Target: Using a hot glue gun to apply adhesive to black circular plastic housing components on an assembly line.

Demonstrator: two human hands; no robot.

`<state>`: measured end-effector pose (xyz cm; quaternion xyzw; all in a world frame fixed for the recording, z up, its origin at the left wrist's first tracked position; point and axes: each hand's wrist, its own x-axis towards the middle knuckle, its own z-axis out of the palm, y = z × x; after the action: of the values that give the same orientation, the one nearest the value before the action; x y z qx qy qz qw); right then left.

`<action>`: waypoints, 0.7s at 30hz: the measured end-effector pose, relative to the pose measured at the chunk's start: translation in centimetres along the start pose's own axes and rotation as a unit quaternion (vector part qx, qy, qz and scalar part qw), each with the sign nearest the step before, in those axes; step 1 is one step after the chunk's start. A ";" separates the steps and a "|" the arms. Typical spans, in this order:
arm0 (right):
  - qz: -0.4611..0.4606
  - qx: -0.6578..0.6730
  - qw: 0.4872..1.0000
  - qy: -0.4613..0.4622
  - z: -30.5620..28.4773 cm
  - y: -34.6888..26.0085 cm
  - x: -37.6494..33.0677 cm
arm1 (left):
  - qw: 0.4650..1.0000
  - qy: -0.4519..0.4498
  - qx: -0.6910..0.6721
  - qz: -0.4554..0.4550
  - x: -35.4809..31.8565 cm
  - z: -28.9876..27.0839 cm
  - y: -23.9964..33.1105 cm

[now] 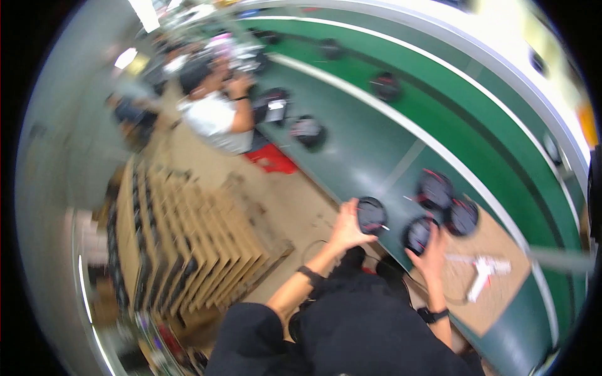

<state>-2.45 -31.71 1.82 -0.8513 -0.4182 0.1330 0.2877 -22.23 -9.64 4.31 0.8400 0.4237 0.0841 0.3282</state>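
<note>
My left hand (346,229) is curled around the side of a round black part (372,215) at the bench's near edge. Thumb and fingers of my right hand (431,252) grip a second round black part (418,234), which has red on its rim. Right beyond it are two more black parts with red details, one farther back (434,189) and one to its right (463,217). Blur hides what kind of parts these are. To the right of my right hand, a white pistol-shaped tool (481,271) lies on a brown cardboard sheet (495,307).
A green conveyor belt (439,119) runs beyond the bench, carrying black parts (385,86). Another black part (307,131) rests farther up the bench, near a seated person in a white shirt (216,119). Stacked cardboard trays (200,244) stand on the floor at left.
</note>
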 end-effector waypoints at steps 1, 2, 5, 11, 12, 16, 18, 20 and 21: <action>0.006 0.000 1.000 -0.003 0.5 0.3 0.6 | 1.000 0.020 -0.018 0.005 -0.7 -1.0 -0.8; 0.006 -0.011 1.000 -0.008 0.9 0.4 0.9 | 0.999 0.046 -0.015 -0.011 -1.6 -2.3 -1.6; 0.032 -0.030 0.999 -0.013 1.8 0.0 1.3 | 0.994 0.094 -0.036 -0.031 -4.1 -7.0 -4.2; 0.122 -0.253 0.960 -0.012 3.6 -2.1 0.8 | 0.972 0.181 -0.078 -0.127 -10.8 -14.7 -11.6; 0.143 -0.259 0.955 -0.027 3.8 -3.0 1.0 | 0.969 0.193 -0.081 -0.134 -12.3 -15.6 -13.6; 0.204 -0.200 0.958 -0.002 4.1 -1.5 1.5 | 0.963 0.210 -0.068 -0.154 -16.2 -18.2 -20.6; 0.203 -0.176 0.963 0.027 4.7 -0.1 1.9 | 0.963 0.203 -0.073 -0.160 -17.6 -20.0 -23.2; 0.205 -0.147 0.967 0.032 4.3 -0.6 1.8 | 0.963 0.213 -0.065 -0.154 -19.5 -20.8 -26.0; 0.186 -0.133 0.972 0.051 4.2 -0.8 1.4 | 0.963 0.212 -0.067 -0.148 -19.9 -21.7 -27.2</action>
<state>-4.09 -28.66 -1.09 -0.9504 -0.2514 0.0831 0.1630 -61.64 -2.90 6.85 0.7065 0.5969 0.2394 0.2953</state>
